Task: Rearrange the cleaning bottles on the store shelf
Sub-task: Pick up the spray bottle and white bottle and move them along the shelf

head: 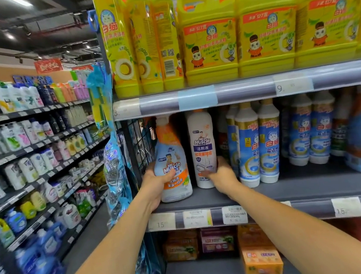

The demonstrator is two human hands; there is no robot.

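My left hand (155, 182) gripping the spray bottle (172, 160), my right hand (221, 174) gripping the white bottle (203, 147), both upright on the middle shelf (271, 191)

Spray bottle (171, 160) left of toilet cleaner (203, 147) (touching)

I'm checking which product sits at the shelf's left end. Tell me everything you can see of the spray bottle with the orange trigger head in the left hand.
The spray bottle looks like pale blue-white plastic with an orange and white trigger head that reaches up to the shelf above. Its label reads Mr Muscle, with orange bands and Chinese text. It stands upright, slightly tilted, near the front of the middle shelf, leftmost in its row, beside a white Mr Muscle bottle. The left hand grips its lower left side.
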